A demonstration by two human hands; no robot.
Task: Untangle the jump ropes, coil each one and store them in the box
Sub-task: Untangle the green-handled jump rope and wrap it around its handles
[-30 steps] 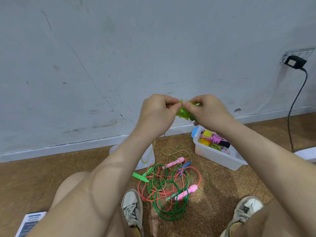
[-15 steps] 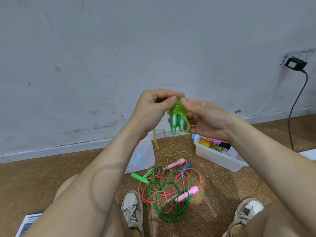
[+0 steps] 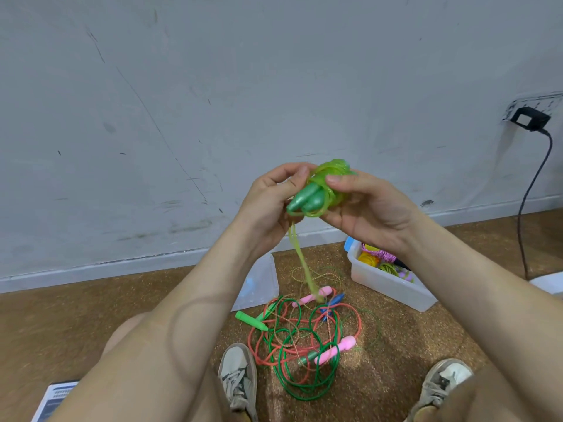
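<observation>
- Two hands hold the green rope raised: the left hand curls round its handle ends, and the right hand cups the coil, thumb pressed on top.
- One loose strand hangs from the grip down to the tangled ropes.
- Right of the tangle sits the box.
</observation>
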